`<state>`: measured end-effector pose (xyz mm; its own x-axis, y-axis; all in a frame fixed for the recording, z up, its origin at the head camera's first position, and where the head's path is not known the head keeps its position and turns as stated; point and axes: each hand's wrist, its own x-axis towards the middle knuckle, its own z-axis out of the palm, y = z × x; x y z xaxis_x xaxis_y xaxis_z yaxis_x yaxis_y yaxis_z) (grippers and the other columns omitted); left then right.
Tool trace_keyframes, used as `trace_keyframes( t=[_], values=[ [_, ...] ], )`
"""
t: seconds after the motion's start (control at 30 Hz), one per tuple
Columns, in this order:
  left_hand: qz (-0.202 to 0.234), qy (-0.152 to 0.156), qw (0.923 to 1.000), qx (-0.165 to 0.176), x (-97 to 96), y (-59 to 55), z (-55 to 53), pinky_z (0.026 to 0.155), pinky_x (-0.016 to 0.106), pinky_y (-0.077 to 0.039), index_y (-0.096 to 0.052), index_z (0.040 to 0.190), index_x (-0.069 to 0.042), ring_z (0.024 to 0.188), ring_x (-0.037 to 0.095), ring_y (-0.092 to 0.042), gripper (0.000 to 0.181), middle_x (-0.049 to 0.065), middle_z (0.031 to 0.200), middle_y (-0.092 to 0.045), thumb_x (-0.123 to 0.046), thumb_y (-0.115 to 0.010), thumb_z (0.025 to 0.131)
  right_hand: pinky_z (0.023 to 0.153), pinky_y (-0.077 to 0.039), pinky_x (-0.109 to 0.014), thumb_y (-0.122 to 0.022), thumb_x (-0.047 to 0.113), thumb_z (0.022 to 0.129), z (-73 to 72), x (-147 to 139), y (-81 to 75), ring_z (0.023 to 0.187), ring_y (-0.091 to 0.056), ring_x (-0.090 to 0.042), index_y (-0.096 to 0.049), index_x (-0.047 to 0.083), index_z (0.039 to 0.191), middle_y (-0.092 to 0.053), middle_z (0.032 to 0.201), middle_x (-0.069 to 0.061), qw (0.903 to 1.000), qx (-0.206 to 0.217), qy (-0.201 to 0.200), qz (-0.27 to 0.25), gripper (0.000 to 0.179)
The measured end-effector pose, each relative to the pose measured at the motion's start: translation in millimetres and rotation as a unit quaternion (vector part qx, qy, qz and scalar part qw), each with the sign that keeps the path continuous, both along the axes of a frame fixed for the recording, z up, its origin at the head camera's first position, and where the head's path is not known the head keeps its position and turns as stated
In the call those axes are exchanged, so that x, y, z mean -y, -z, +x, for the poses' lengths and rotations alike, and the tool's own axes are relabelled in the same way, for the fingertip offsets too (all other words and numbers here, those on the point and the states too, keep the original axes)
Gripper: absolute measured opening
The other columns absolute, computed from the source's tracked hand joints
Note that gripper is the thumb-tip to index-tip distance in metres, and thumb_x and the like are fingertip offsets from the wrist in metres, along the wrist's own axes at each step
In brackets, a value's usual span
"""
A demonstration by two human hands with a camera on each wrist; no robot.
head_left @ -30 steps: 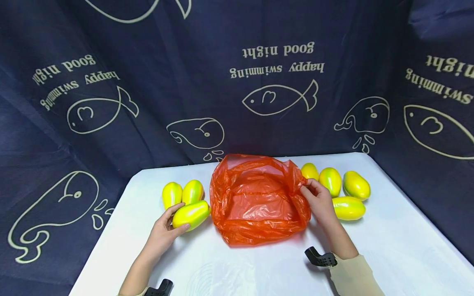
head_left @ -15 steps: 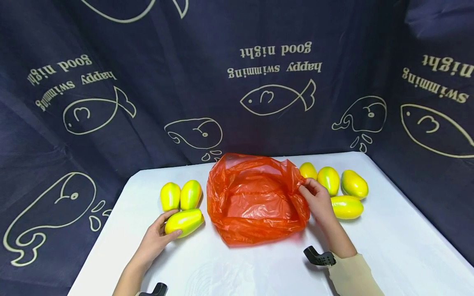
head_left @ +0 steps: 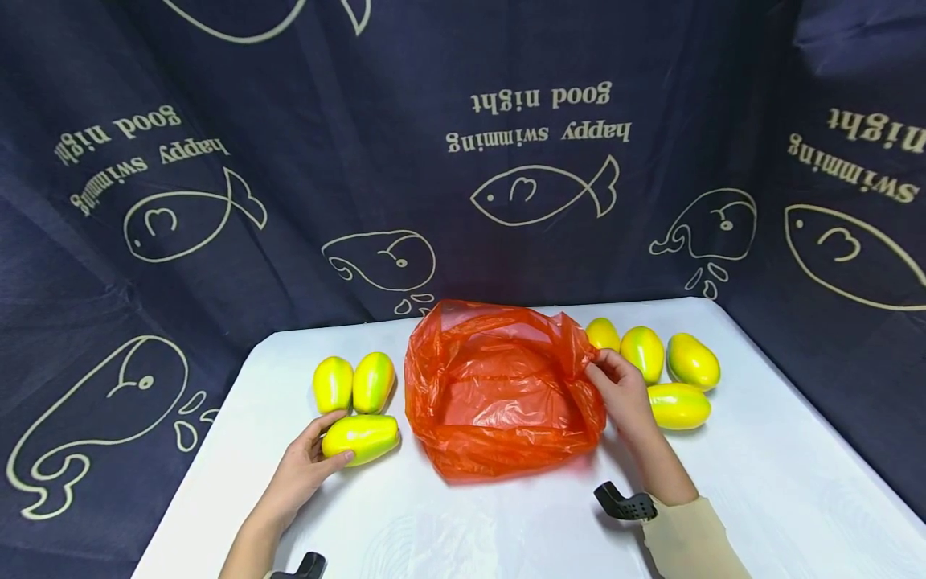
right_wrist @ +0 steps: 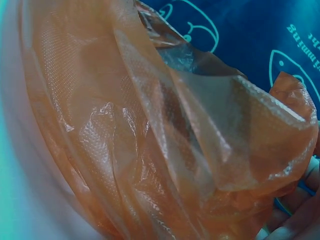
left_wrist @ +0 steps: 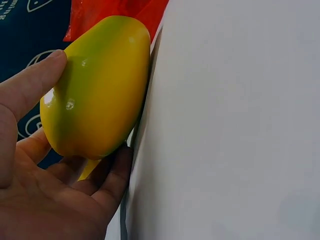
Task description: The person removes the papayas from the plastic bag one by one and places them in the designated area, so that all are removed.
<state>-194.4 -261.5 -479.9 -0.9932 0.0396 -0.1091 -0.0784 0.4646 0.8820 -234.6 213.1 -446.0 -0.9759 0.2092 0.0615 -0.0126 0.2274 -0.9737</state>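
My left hand (head_left: 307,466) grips a glossy yellow-green papaya (head_left: 361,438), thumb on its near side and fingers behind. It lies sideways at the table surface, narrow end toward the bag. In the left wrist view the papaya (left_wrist: 102,87) sits between the thumb and the fingers. A thin red plastic bag (head_left: 506,454) stands with its mouth spread wide in the middle of the table. My right hand (head_left: 625,394) pinches the right side of the bag's rim. In the right wrist view the bag (right_wrist: 100,125) hides most of that hand; some fingers (right_wrist: 295,197) show at the right edge.
Two more papayas, one at far left (head_left: 333,384) and one beside it (head_left: 373,383), lie just behind my left hand. Several similar yellow fruits (head_left: 692,362) lie right of the bag. A dark blue curtain (head_left: 405,121) rises behind the white table (head_left: 463,531).
My left hand has moved left and nearer to me with the papaya, away from the bag, and the papaya now lies more level. The right hand keeps its hold on the bag.
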Motion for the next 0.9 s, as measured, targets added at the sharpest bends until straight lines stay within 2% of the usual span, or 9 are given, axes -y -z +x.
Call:
trace_keyframes(
  t=[0.1,0.2,0.27,0.5,0.57,0.63,0.77,0.9],
  values=[
    [0.003,0.002,1.0000,-0.002,0.2,-0.4,0.9,0.115,0.032,-0.039,-0.040,0.151,-0.022,0.148,0.032,-0.037,0.074,0.008,0.161,-0.034,-0.028,-0.077,0.086,0.084,-0.050,-0.009,-0.056,0.024,0.101,-0.2,0.4,-0.6,0.105,-0.051,-0.015,-0.058,0.003,0.125,-0.058,0.113,0.001,1.0000,0.000,-0.001,0.001,0.032],
    [0.012,0.005,0.9999,-0.005,1.5,-0.6,2.1,0.104,0.013,-0.039,-0.040,0.150,-0.020,0.147,0.032,-0.037,0.074,0.008,0.161,-0.035,-0.029,-0.077,0.086,0.083,-0.051,-0.008,-0.055,0.026,0.102,-0.9,1.0,-1.3,0.106,-0.050,-0.015,-0.058,0.004,0.125,-0.058,0.119,-0.005,1.0000,0.005,0.000,0.004,0.032],
    [0.020,0.006,0.9997,-0.008,2.7,-0.5,3.2,0.097,0.005,-0.037,-0.041,0.150,-0.019,0.146,0.032,-0.038,0.074,0.007,0.160,-0.036,-0.028,-0.077,0.086,0.083,-0.051,-0.008,-0.055,0.028,0.102,-1.4,1.2,-1.7,0.107,-0.050,-0.015,-0.058,0.005,0.125,-0.057,0.121,-0.006,0.9999,0.008,-0.001,0.007,0.033],
    [0.033,0.007,0.9989,-0.032,5.1,-3.7,7.0,0.096,0.001,-0.038,-0.042,0.148,-0.014,0.145,0.033,-0.041,0.069,0.008,0.155,-0.043,-0.027,-0.075,0.088,0.083,-0.051,-0.009,-0.056,0.026,0.101,-0.5,1.3,-2.1,0.105,-0.051,-0.014,-0.058,0.004,0.125,-0.059,0.114,0.001,1.0000,0.001,-0.003,0.005,0.032],
    [0.025,0.005,0.9990,-0.037,3.9,-5.9,7.8,0.100,0.006,-0.041,-0.043,0.148,-0.015,0.145,0.033,-0.040,0.068,0.008,0.154,-0.044,-0.029,-0.074,0.089,0.084,-0.050,-0.009,-0.056,0.025,0.101,0.0,0.0,-1.5,0.104,-0.052,-0.012,-0.058,0.003,0.124,-0.059,0.109,0.007,0.9999,-0.010,-0.006,0.005,0.032],
    [0.017,0.006,0.9991,-0.039,2.1,-8.4,7.8,0.108,0.019,-0.045,-0.043,0.148,-0.015,0.146,0.033,-0.039,0.068,0.008,0.154,-0.045,-0.030,-0.074,0.089,0.085,-0.049,-0.008,-0.056,0.025,0.102,0.6,-1.8,-1.8,0.104,-0.052,-0.010,-0.057,0.002,0.125,-0.059,0.106,0.012,0.9997,-0.021,-0.008,0.002,0.032],
    [0.001,0.014,0.9987,-0.048,-1.2,-12.6,6.2,0.116,0.048,-0.037,-0.042,0.148,-0.013,0.146,0.031,-0.038,0.068,0.008,0.154,-0.046,-0.028,-0.074,0.090,0.087,-0.048,-0.007,-0.055,0.026,0.102,2.7,-6.6,-4.5,0.105,-0.053,-0.006,-0.057,0.003,0.126,-0.058,0.106,0.018,0.9992,-0.039,-0.012,-0.004,0.033],
    [-0.023,0.017,0.9975,-0.065,-3.3,-20.2,5.9,0.114,0.050,-0.039,-0.043,0.148,-0.012,0.146,0.032,-0.038,0.067,0.009,0.153,-0.046,-0.024,-0.074,0.090,0.086,-0.050,-0.008,-0.052,0.027,0.103,6.6,-13.5,-10.1,0.104,-0.055,-0.001,-0.056,0.004,0.127,-0.059,0.107,0.020,0.9977,-0.062,-0.023,-0.010,0.033]
  ],
)
